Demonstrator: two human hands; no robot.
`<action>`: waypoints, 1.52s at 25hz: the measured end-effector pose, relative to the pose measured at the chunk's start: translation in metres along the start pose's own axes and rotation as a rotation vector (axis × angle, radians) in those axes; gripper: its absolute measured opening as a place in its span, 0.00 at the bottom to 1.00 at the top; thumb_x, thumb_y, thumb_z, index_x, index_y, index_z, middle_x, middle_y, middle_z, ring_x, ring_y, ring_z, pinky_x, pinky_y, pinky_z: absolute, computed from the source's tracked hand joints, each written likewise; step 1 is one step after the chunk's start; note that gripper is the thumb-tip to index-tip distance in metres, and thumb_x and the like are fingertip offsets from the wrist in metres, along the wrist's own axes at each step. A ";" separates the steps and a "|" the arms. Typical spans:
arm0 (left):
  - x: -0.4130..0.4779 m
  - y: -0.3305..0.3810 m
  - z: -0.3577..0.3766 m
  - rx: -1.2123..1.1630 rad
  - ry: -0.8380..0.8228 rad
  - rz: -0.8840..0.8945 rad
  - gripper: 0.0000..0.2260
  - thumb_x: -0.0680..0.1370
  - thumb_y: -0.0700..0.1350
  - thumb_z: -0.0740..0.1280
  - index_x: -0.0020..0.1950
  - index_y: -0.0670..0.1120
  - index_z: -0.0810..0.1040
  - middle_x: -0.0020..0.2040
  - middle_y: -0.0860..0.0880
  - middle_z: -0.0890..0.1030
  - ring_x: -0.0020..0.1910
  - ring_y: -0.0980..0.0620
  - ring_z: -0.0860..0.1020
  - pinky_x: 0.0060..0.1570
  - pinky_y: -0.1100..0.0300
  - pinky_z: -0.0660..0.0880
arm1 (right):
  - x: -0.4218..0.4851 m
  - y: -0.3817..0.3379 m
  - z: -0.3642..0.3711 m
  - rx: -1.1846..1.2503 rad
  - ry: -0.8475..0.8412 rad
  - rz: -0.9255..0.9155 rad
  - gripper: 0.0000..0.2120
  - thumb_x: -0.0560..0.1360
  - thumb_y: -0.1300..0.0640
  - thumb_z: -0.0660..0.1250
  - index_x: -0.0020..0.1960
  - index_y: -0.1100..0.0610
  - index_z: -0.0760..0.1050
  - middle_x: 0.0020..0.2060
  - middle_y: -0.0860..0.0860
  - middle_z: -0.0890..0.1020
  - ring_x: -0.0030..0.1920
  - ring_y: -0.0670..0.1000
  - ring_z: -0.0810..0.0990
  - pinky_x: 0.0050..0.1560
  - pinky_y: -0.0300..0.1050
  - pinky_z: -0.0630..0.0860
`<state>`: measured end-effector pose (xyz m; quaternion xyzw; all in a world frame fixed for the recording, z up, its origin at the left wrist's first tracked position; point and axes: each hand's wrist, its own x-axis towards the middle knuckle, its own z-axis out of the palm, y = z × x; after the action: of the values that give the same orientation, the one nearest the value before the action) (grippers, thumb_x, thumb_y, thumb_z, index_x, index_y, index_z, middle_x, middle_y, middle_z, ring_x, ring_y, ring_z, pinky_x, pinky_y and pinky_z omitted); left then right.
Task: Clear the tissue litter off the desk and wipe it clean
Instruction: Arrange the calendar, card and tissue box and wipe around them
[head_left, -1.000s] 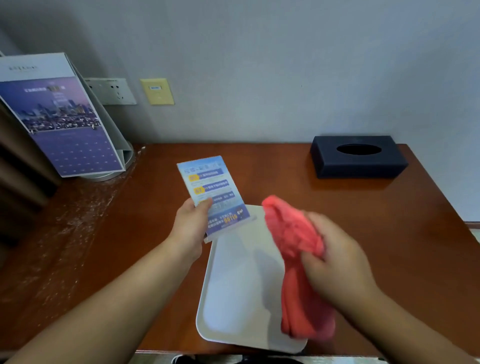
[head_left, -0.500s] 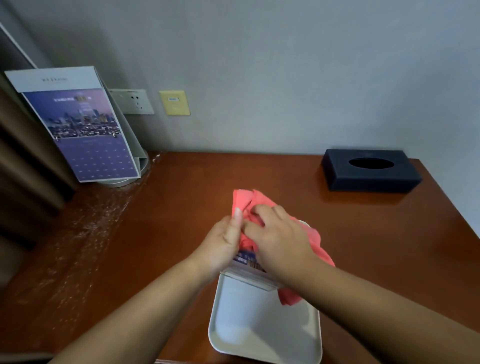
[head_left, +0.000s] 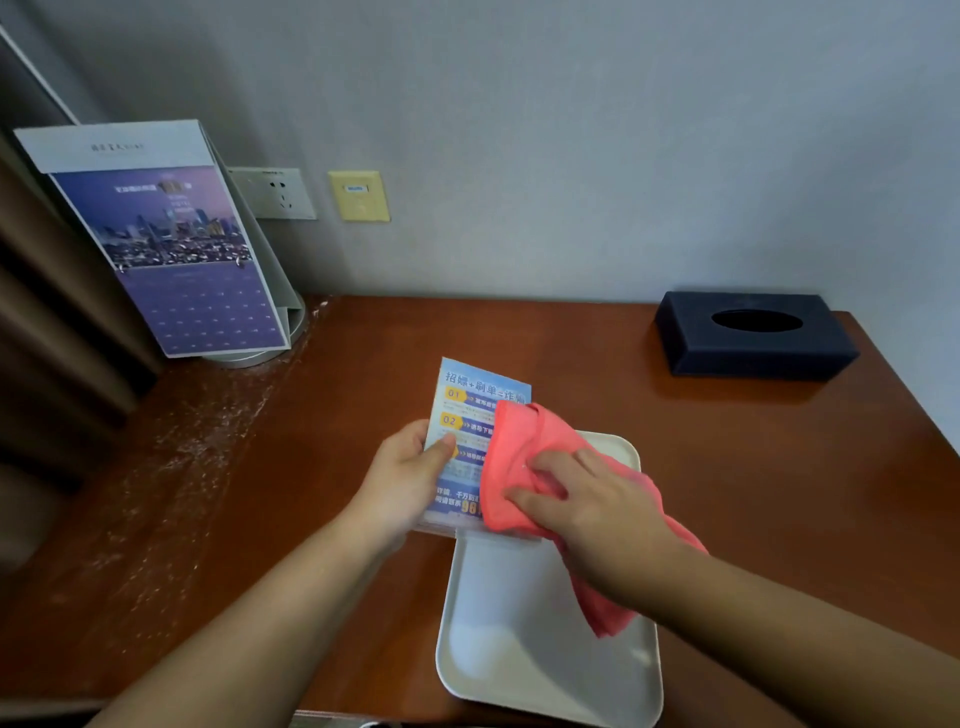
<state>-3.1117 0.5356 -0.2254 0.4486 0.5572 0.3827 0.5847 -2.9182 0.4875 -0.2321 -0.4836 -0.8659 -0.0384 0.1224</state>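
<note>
My left hand (head_left: 402, 480) grips a blue printed card in a clear stand (head_left: 462, 415) by its left edge, holding it above the brown wooden desk (head_left: 727, 467). My right hand (head_left: 592, 504) presses a crumpled pink cloth (head_left: 524, 447) against the right half of the card's face. The cloth's tail hangs down under my right wrist, over a white tray (head_left: 519, 649). No tissue litter shows on the desk.
A dark blue tissue box (head_left: 753, 338) sits at the back right by the wall. A purple calendar stand (head_left: 166, 244) rests at the back left on a round base. Pale smears (head_left: 171, 467) mark the desk's left side. The white tray lies at the front edge.
A second ago the card was raised in my left hand with the cloth apart. The hands then met, and now the cloth has slid to the card's right half, uncovering its left.
</note>
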 end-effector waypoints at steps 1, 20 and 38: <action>0.001 -0.001 -0.003 -0.021 0.007 0.001 0.07 0.80 0.38 0.59 0.47 0.43 0.76 0.44 0.42 0.83 0.36 0.50 0.82 0.43 0.53 0.79 | -0.005 0.005 0.002 -0.013 -0.020 0.001 0.20 0.54 0.54 0.76 0.46 0.44 0.81 0.45 0.49 0.81 0.39 0.52 0.80 0.25 0.36 0.69; 0.003 -0.006 0.057 0.195 -0.109 -0.238 0.24 0.73 0.68 0.58 0.50 0.50 0.79 0.44 0.50 0.83 0.42 0.52 0.81 0.46 0.58 0.76 | -0.019 -0.005 -0.014 0.589 0.199 0.760 0.22 0.66 0.54 0.57 0.58 0.47 0.77 0.56 0.44 0.78 0.57 0.49 0.75 0.51 0.44 0.73; -0.012 0.007 0.042 -0.554 -0.561 -0.442 0.34 0.65 0.72 0.61 0.54 0.45 0.82 0.48 0.42 0.83 0.46 0.44 0.83 0.48 0.50 0.77 | 0.004 -0.011 -0.038 -0.015 0.259 0.067 0.20 0.65 0.52 0.65 0.57 0.44 0.76 0.52 0.48 0.81 0.44 0.52 0.81 0.32 0.40 0.75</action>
<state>-3.0707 0.5222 -0.2163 0.2317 0.3361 0.2471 0.8788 -2.9231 0.4778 -0.1936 -0.5041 -0.8258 -0.1031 0.2309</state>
